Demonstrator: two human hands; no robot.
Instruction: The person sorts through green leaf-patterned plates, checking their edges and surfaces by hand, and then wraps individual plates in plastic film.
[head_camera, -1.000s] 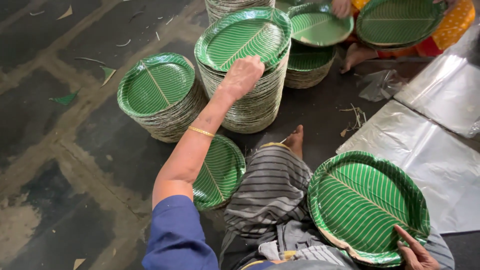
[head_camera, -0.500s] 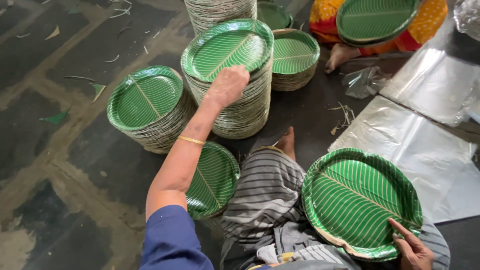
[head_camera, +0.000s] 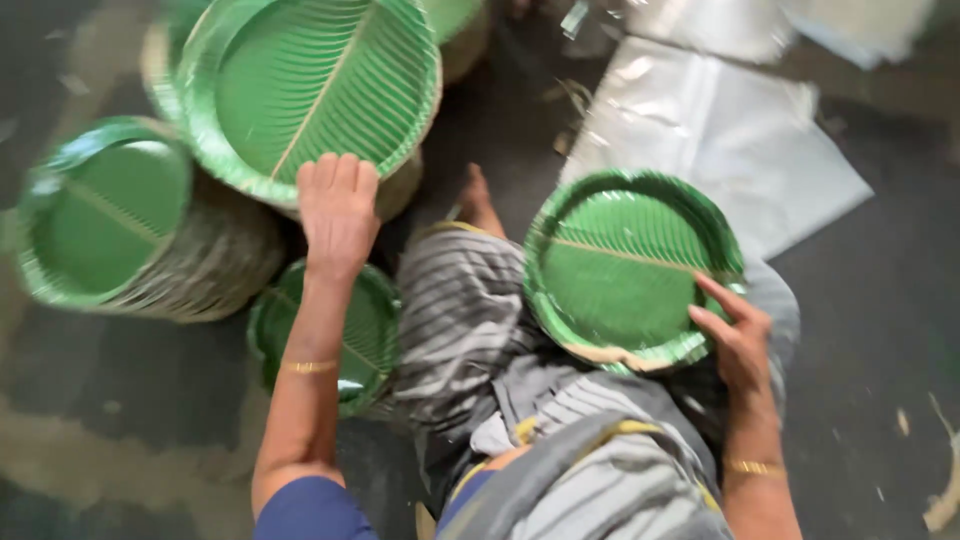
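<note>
While seated beside the tall plate stack (head_camera: 400, 195), gripped its top green plate (head_camera: 310, 90) by the near rim with left hand (head_camera: 338, 212), right hand (head_camera: 738, 340) steadying lap plate (head_camera: 625, 265) right of the stack.

Round paper plate on the lap (head_camera: 625, 265): leaf-green, ribbed like a banana leaf, pale midrib, tan rim edge. Tilted top plate of the tall stack (head_camera: 310, 85): same green, same rib pattern. Left stack of plates (head_camera: 110, 215): green tops, beige layered sides. Draped cloth over the knees (head_camera: 465, 320): grey with dark stripes. Thin wrist bangles (head_camera: 308, 367): gold. Short sleeve (head_camera: 310, 510): blue. Crinkled sheet on the floor (head_camera: 720, 130): silver-grey. Floor (head_camera: 130, 420): dark grey.
</note>
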